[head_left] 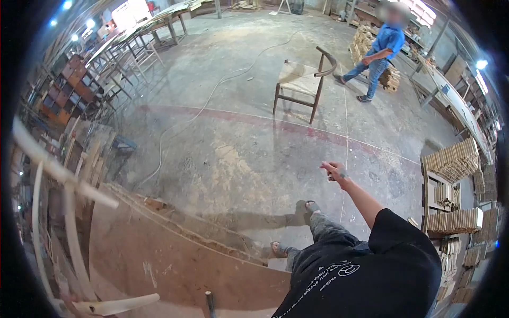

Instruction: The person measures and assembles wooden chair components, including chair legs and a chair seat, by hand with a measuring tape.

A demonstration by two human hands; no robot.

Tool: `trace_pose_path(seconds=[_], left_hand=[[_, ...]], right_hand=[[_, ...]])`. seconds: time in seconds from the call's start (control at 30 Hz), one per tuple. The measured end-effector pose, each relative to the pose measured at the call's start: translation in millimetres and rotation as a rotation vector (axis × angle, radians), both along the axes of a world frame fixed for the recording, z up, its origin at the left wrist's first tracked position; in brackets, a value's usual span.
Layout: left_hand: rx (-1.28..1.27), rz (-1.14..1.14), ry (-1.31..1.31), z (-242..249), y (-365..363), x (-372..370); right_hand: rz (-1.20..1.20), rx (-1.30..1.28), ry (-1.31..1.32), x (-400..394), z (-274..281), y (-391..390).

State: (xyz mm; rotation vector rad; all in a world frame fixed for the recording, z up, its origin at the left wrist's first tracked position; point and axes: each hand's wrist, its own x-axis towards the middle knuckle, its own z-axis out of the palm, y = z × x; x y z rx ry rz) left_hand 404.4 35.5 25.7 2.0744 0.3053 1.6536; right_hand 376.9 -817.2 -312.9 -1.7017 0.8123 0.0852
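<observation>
Wooden chair (299, 80) beyond half-curled right hand (335, 171), unclear whether its grip holds anything, left hand out of frame

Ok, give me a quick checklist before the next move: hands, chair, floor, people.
1. Right hand off the chair: ok, they are apart.
2. Right hand empty: cannot tell; fingers are partly curled.
3. Left hand visible: not ok, I can't make it out.
4. Chair upright: ok.
5. Floor free of cables: not ok, a pale cable crosses it.
6. Nobody near chair: not ok, person in blue close by.
</observation>
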Motion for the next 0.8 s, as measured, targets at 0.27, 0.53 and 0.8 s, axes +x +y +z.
trace_pose_path(seconds=[0.27,0.53,0.8], left_hand=[[-0.395,-0.744,0.184,-46.5,-298.4,137.6],[-0.281,-0.998,0.725,-190.7,-588.8,239.6],[-0.239,-0.809,0.89,-221.0,-691.3,353.7]], right_hand=[[0.274,0.283,-0.297,124.3,133.6,-15.9],[0.395,0.808,-0.434,303.1,113.1,-91.7],[0.321,0.764,-0.029,447.3,23.2,-163.9]])
